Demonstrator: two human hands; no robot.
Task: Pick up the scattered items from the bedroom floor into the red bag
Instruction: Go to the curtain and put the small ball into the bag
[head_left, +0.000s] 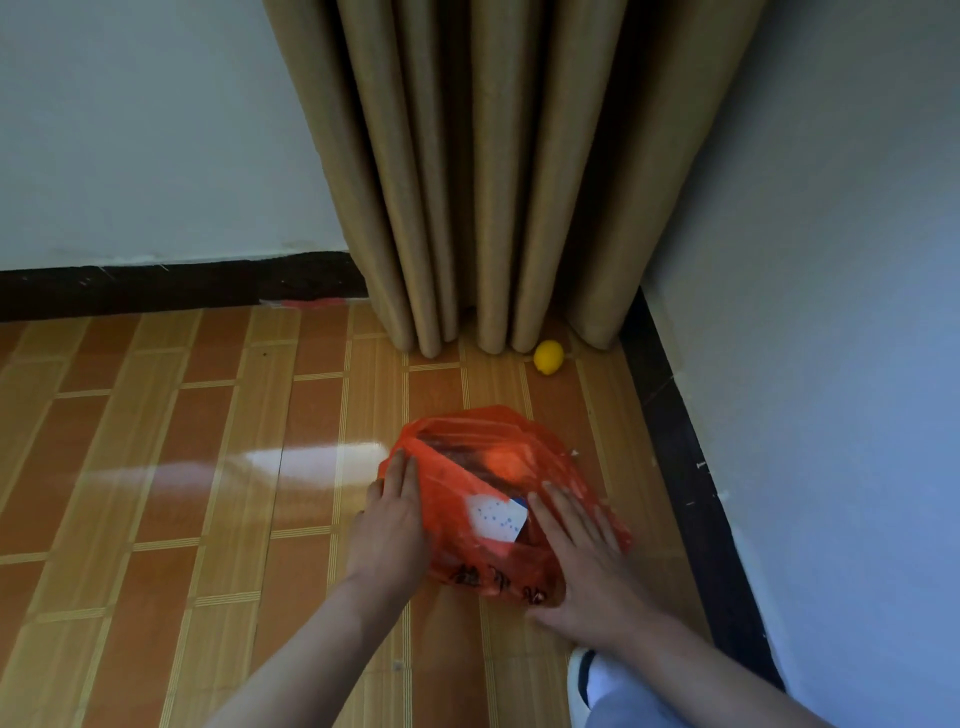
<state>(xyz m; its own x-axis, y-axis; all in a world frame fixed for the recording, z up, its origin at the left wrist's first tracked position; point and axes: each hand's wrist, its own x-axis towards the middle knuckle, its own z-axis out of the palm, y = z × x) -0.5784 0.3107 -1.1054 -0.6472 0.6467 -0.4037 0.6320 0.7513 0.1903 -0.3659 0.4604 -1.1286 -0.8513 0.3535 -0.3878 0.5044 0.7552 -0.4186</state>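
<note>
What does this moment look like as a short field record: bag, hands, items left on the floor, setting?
bag: red plastic bag lying on the wood-pattern floor, a white blue-dotted packet showing through it
left hand: left hand flat against the bag's left side
right hand: right hand flat on the bag's right side
grasp: neither hand closed on anything
left on floor: lemon at the foot of the tan curtain, apart from the bag
setting: room corner with dark baseboard

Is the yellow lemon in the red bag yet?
No, out. The small yellow lemon lies on the tiled floor by the tan curtain, apart from the red plastic bag.
</note>
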